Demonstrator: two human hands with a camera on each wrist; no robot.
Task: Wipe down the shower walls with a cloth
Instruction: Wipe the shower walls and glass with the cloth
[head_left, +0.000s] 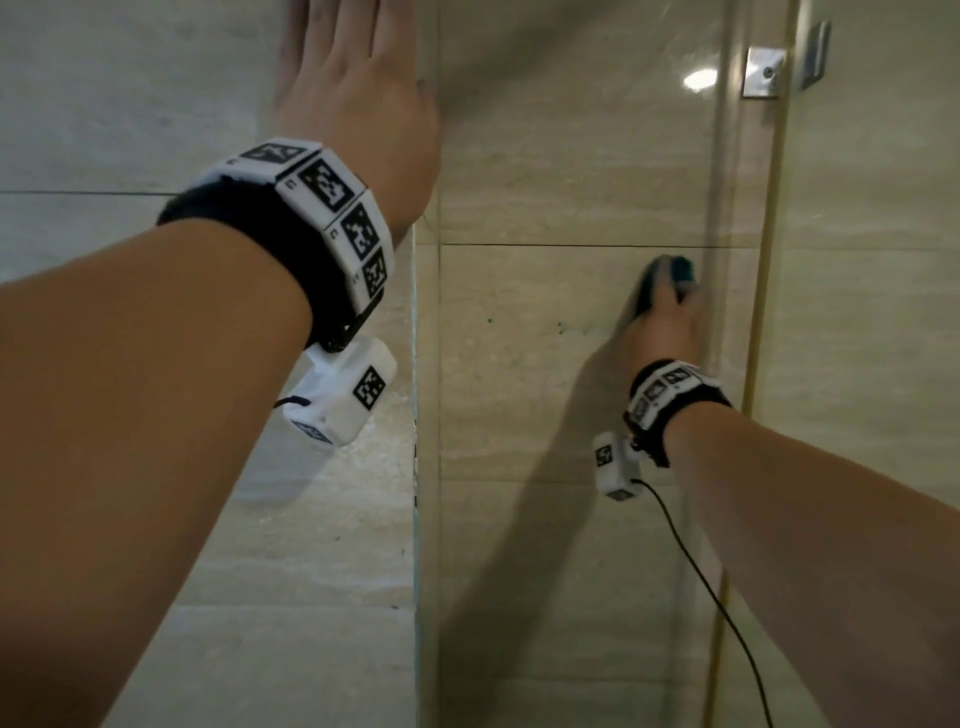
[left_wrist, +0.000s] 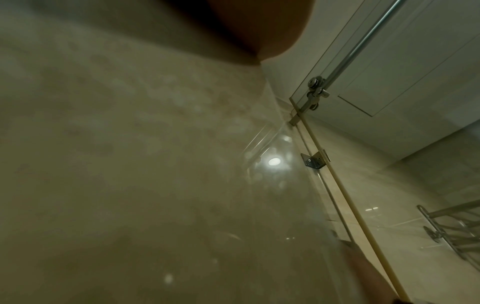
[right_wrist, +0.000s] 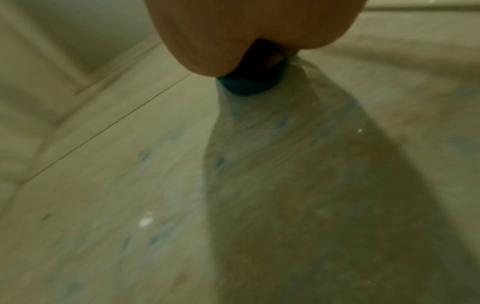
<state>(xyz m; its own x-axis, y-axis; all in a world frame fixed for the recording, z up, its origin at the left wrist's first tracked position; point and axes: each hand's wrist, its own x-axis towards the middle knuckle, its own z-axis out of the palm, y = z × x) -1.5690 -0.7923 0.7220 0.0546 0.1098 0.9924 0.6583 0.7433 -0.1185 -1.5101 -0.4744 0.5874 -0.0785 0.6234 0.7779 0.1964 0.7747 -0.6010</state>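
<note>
My left hand (head_left: 353, 88) lies flat against the beige tiled left wall (head_left: 104, 104) beside the corner; its fingertips run off the top of the head view. In the left wrist view only the heel of that hand (left_wrist: 262, 26) shows, against the wall. My right hand (head_left: 662, 322) grips a bunched teal cloth (head_left: 680, 267) and presses it on the back wall (head_left: 545, 171), just below a grout line. In the right wrist view the cloth (right_wrist: 244, 87) peeks out under the palm (right_wrist: 233, 30). Small teal specks (right_wrist: 221, 162) dot the tile below it.
A glass panel edge (head_left: 763, 312) stands just right of the cloth, fixed by a metal bracket (head_left: 763, 73). A black cable (head_left: 717, 597) hangs from the right wrist camera. The left wrist view shows roller hardware (left_wrist: 315, 90) and a towel rack (left_wrist: 446, 230) beyond the glass.
</note>
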